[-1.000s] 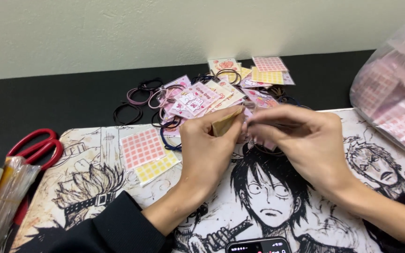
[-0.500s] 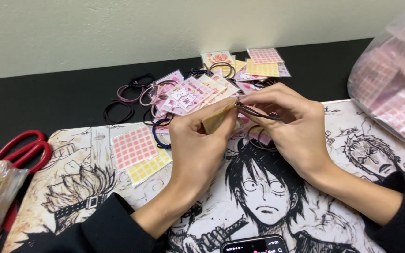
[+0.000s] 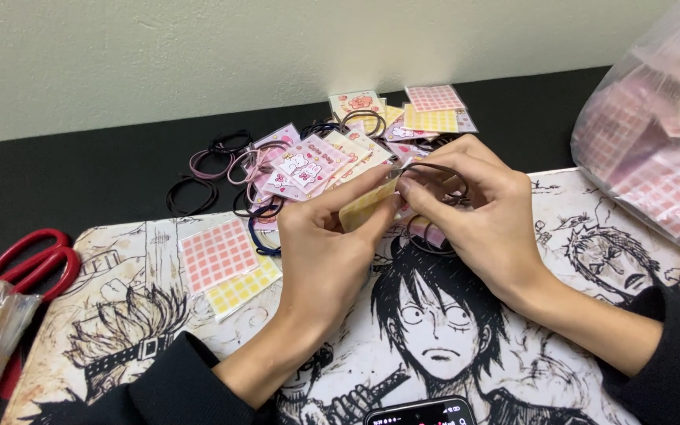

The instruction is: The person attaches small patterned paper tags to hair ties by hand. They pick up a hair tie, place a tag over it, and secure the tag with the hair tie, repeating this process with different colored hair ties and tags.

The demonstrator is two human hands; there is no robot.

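1. The left hand pinches a small yellow card between thumb and fingertips, holding it above the illustrated mat.
2. The right hand pinches a dark hair tie with thumb and forefinger; the loop sits at the card's upper edge, touching it.
3. Both hands meet over the middle of the mat, fingertips touching at the card.
4. A pink grid sheet and a yellow grid sheet lie flat on the mat, left of the left hand.
5. A heap of printed cards and loose hair ties lies on the black counter behind the hands.
6. Red scissors rest at the mat's left edge.
7. A clear plastic bag of grid sheets sits at the far right.
8. A phone shows at the bottom edge.
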